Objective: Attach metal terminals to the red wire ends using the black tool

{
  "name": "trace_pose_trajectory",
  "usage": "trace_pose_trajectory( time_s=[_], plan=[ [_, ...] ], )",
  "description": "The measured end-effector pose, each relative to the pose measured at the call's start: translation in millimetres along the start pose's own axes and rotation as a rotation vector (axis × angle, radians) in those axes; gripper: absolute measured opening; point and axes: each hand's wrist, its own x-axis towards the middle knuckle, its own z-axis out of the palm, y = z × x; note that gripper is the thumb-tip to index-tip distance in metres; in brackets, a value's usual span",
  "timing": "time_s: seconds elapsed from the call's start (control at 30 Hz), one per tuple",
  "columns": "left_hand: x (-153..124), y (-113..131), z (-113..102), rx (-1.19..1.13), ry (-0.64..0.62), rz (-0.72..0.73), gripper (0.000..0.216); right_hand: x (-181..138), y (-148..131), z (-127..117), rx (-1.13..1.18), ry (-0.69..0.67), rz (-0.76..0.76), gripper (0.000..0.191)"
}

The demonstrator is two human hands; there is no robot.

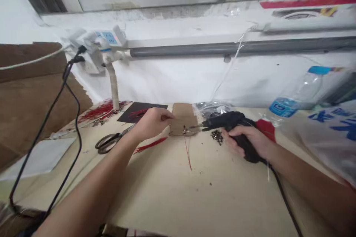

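Observation:
My left hand (151, 124) is closed in a pinch at the left edge of a brown cardboard piece (183, 111); what its fingertips hold, if anything, is hidden. My right hand (247, 139) is wrapped round the grip of a black soldering gun (226, 120). The gun points left, its metal tip over the cardboard near a small metal part (184, 130). From that part a thin red wire (188, 153) trails down across the table. A pile of small dark metal parts (217, 137) lies below the gun. Beside my left forearm is a bundle of red wires (150, 145).
Scissors (108, 142) lie on the left, with a black sheet (130, 112) and more red wires (96, 113) behind. Black cables (79, 118) hang at left. A plastic bottle (296, 90) and a plastic bag (333, 133) stand at right. A grey pipe (194, 50) runs along the wall.

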Motion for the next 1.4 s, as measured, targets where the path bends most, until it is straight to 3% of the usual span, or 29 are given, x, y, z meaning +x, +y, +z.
trace_pose_trajectory(
  time_s=[0.17,0.47,0.7,1.03,1.4],
  plan=[
    [-3,2,0,0.003,0.006,0.000,0.020,-1,-2,-2,0.008,0.002,-0.020,0.011],
    [-2,1,1,0.014,0.013,0.026,0.021,5,3,18,0.086,-0.041,-0.100,0.012],
    [-2,1,1,0.009,0.003,0.021,0.020,1,-2,7,0.087,-0.031,-0.147,0.010],
    [-2,4,-1,-0.001,0.007,-0.022,0.017,-8,-9,-15,0.010,-0.048,-0.085,0.009],
    [-1,2,0,-0.036,-0.029,-0.029,0.020,-2,-4,1,0.006,-0.069,-0.128,0.010]
  ],
)
